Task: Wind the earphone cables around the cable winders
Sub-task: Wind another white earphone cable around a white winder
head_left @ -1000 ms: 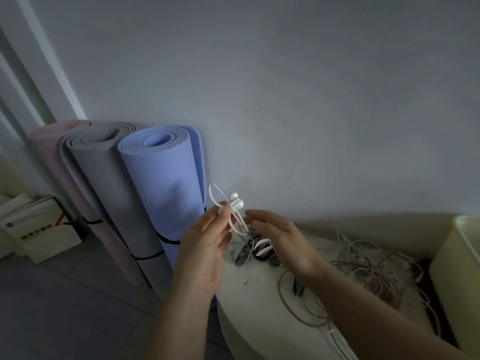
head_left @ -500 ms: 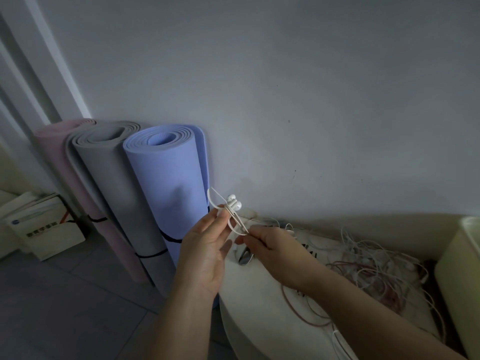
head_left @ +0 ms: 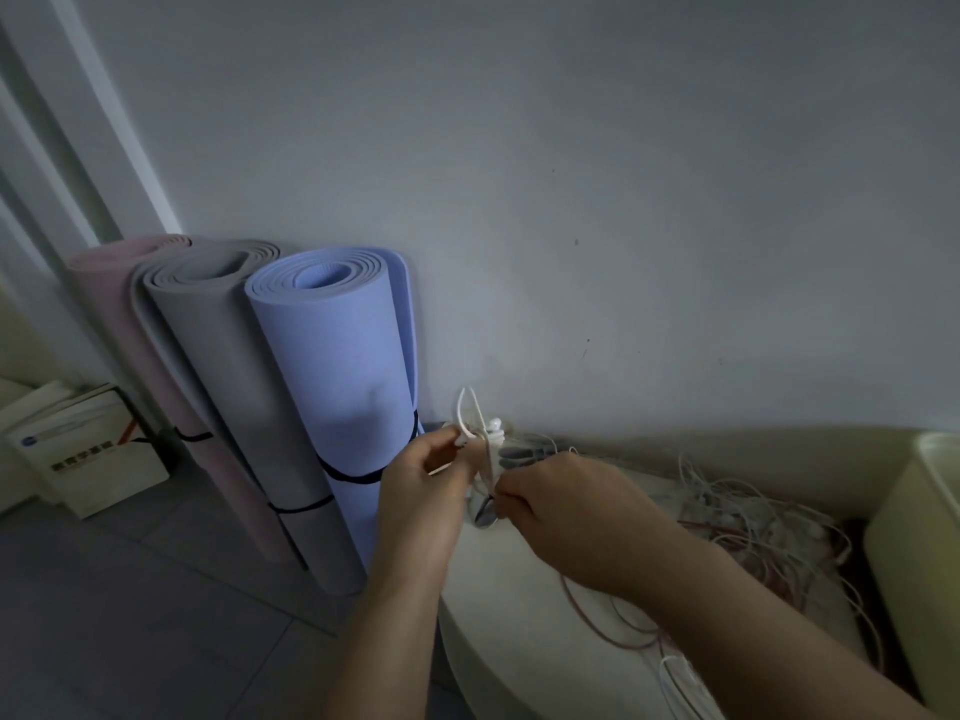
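Observation:
My left hand [head_left: 422,485] pinches a white earphone cable [head_left: 480,439] near its two earbuds, with a loop standing up above the fingers. My right hand [head_left: 558,498] pinches the same cable just below, close beside the left hand. Both hands hover over the left end of a round white table [head_left: 519,631]. Dark cable winders [head_left: 485,509] lie on the table under the hands, mostly hidden. A tangle of white and red earphone cables [head_left: 753,522] sprawls over the table's right part.
Three rolled mats, pink [head_left: 119,314], grey [head_left: 208,345] and blue [head_left: 337,366], stand against the wall left of the table. A cardboard box [head_left: 88,459] sits on the floor at far left. A pale yellow bin [head_left: 914,553] stands at the right edge.
My right hand moved from above the winders to the cable and took hold of it below the left hand. The view has shifted slightly to the left.

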The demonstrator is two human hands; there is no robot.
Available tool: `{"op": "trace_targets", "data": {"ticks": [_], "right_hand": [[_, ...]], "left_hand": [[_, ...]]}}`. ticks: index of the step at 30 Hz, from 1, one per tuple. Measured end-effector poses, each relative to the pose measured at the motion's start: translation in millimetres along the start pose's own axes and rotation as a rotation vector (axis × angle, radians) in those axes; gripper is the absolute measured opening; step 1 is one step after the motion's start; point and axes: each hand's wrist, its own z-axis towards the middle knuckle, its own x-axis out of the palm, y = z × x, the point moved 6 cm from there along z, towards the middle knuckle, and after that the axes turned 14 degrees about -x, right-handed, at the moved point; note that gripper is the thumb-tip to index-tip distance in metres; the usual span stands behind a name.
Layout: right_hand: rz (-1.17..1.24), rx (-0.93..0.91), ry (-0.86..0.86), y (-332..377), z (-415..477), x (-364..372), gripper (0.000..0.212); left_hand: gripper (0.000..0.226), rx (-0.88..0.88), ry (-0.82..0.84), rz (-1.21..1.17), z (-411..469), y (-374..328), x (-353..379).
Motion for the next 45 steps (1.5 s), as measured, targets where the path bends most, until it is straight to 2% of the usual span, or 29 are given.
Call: {"op": "trace_targets", "data": {"ticks": [4, 6, 8, 13, 19, 23, 28, 35, 39, 42, 45], "right_hand": [[0.022, -0.028, -0.097, 4, -2, -15, 0.026], [0.04, 0.01, -0.186, -3, -5, -25, 0.025], [0.071, 0.061, -0.278, -18, -8, -33, 0.024], [0.242, 0.113, -0.459, -39, -17, -46, 0.012], [0.409, 0.207, -0.449, -46, -18, -48, 0.017], [0.523, 0.275, -0.475, -55, -23, -51, 0.017], [0.72, 0.321, -0.553, -61, -25, -48, 0.017], [0.98, 0.416, -0.631, -64, -23, -25, 0.018], [1.14, 0.412, -0.532, -42, -11, 2, 0.016], [1.218, 0.437, -0.541, -30, -2, 24, 0.031], [1.171, 0.413, -0.503, -26, 6, 33, 0.034]], "left_hand": [[0.013, 0.016, 0.04, 0.075, 0, 0, 6], [0.012, 0.001, 0.061, 0.091, 0, 1, 9], [0.021, -0.046, 0.104, 0.093, 2, 5, 10], [0.023, -0.101, 0.239, 0.143, -4, 8, 17], [0.014, 0.018, 0.319, 0.478, -17, -5, 11], [0.018, 0.029, 0.389, 0.582, -21, -6, 6], [0.03, 0.024, 0.471, 0.57, -25, -3, 10], [0.033, 0.021, 0.656, 0.312, -35, -10, 21], [0.033, -0.069, 0.701, -0.088, -37, -16, 27], [0.034, -0.128, 0.601, -0.363, -31, -19, 24], [0.025, -0.161, 0.432, -0.467, -19, -14, 12]]}}
